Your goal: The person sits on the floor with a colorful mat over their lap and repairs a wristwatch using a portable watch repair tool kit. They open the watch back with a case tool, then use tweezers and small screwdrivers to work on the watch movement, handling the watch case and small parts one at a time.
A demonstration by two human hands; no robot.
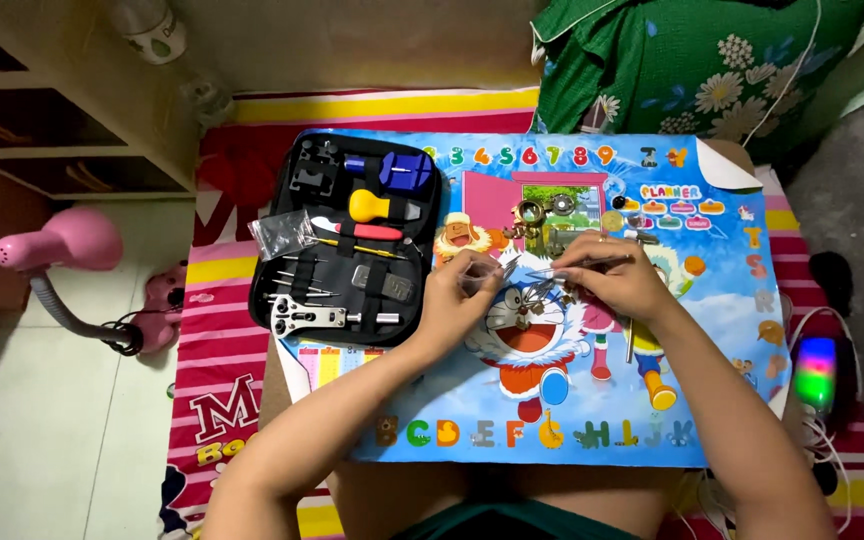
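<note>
A small metal watch movement (535, 296), a cluster of tiny silvery parts, lies at the middle of the tabletop on a bright blue cartoon alphabet mat (712, 400), between the two hands. It is too small to make out in detail. The left hand (460, 300) has its fingers pinched shut on a slim metal tweezer (505, 270), tip angled toward the parts. The right hand (617, 275) grips a thin metal screwdriver-like tool (582, 266) the same way, its point coming in from the right. This looks like fine work on the movement, steadying with one tool and picking with the other; the next move would call for a very light, steady touch.

Just beyond the hands, further brass and steel watch pieces (552, 215) are spread on the mat. To the left sits an open black zip case of watch tools (352, 240), with a yellow-handled knife and a blue holder. Far left stands a pink gooseneck lamp (57, 245).
</note>
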